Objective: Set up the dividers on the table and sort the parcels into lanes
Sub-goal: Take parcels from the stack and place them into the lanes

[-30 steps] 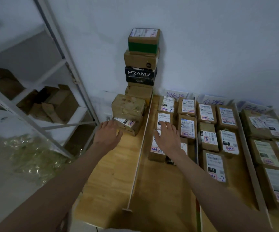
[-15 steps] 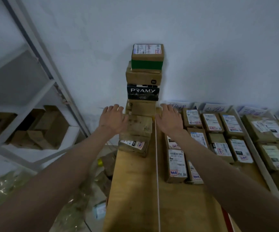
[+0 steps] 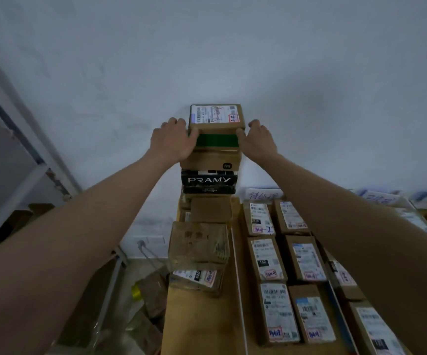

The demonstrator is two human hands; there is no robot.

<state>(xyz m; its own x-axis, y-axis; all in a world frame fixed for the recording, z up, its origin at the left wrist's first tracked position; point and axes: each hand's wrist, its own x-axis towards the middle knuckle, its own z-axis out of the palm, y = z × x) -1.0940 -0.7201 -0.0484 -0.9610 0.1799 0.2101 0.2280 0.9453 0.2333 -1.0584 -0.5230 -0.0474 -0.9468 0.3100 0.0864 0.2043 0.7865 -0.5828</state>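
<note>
Left hand (image 3: 172, 139) and right hand (image 3: 257, 140) clasping top parcel (image 3: 216, 119); lift straight up, avoid toppling stack (image 3: 210, 180)

brown parcel (image 3: 216, 126) (green band), white wall (image 3: 284, 60)

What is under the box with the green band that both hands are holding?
Under the green-banded box sits a plain brown box, then a black box printed PRAMY, then more brown boxes. The left hand and right hand cover its sides.
</note>
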